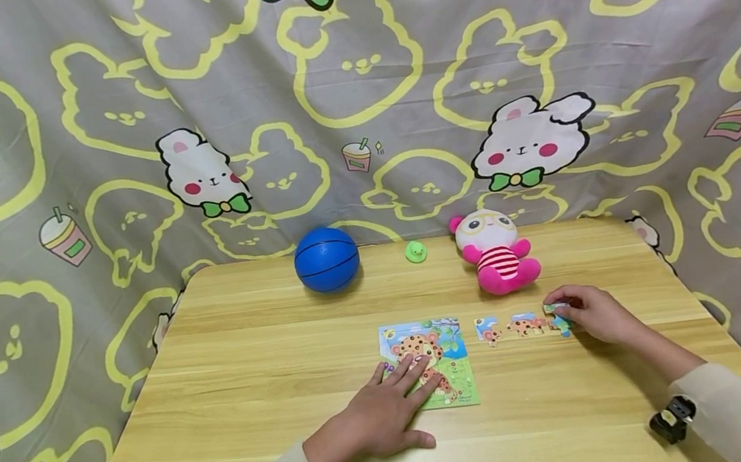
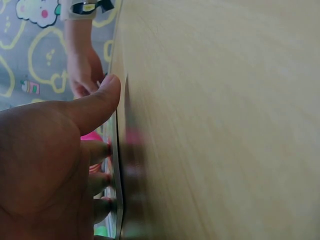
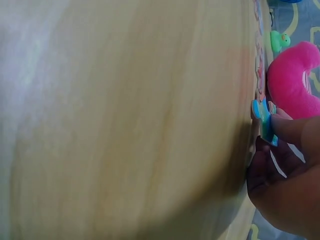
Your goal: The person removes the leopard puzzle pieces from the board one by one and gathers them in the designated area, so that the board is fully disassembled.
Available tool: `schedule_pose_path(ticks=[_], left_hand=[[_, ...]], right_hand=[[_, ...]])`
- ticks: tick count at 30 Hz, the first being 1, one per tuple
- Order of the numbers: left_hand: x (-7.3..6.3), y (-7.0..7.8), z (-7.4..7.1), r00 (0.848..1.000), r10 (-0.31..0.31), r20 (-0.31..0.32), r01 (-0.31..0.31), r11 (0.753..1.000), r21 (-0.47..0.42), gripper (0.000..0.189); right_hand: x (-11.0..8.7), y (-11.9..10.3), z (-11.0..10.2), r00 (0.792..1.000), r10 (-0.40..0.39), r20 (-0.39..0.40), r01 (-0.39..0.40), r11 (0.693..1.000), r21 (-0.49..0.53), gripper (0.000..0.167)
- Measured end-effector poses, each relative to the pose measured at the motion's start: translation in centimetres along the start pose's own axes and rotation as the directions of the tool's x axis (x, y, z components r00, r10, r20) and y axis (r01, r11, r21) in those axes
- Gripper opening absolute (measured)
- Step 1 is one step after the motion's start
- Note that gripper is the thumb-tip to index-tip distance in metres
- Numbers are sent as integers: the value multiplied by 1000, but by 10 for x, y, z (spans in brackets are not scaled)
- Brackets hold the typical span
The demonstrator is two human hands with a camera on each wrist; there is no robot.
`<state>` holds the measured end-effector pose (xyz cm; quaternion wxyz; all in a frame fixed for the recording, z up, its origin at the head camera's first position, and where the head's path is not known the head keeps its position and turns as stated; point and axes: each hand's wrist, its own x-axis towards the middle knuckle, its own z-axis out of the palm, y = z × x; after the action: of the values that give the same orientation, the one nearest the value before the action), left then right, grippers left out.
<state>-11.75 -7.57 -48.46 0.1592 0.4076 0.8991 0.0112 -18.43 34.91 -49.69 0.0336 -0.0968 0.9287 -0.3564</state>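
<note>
My left hand (image 1: 387,408) lies with spread, straight fingers on the leopard jigsaw puzzle board (image 1: 461,375), covering its lower left part. In the left wrist view the fingertips (image 2: 104,150) press on the board's thin edge (image 2: 119,200). My right hand (image 1: 592,311) pinches a blue-green puzzle piece (image 1: 561,324) between thumb and fingers, at the right end of a short row. The right wrist view shows that piece (image 3: 265,120) tilted up from the table. Left of it lie a spotted puzzle piece (image 1: 526,325) and another piece with blue sky (image 1: 487,329).
A blue ball (image 1: 327,260), a small green duck (image 1: 415,251) and a pink-and-white plush toy (image 1: 496,253) stand along the back of the wooden table (image 1: 246,403). Behind them hangs a grey patterned curtain (image 1: 379,81).
</note>
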Motion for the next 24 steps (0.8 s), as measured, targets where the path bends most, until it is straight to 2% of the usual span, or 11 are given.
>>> schedule_pose_path(ticks=[14,24], left_hand=[[0,0,1,1000,-8,4,8,1000,-16,92],[0,1,0,1000,-10,8,10,1000,-15,92]], right_hand=[[1,10,-1,999,-31,14,32,999,-26,18],[-1,15,-4,1000,-23,16,23,1000,-13,21]])
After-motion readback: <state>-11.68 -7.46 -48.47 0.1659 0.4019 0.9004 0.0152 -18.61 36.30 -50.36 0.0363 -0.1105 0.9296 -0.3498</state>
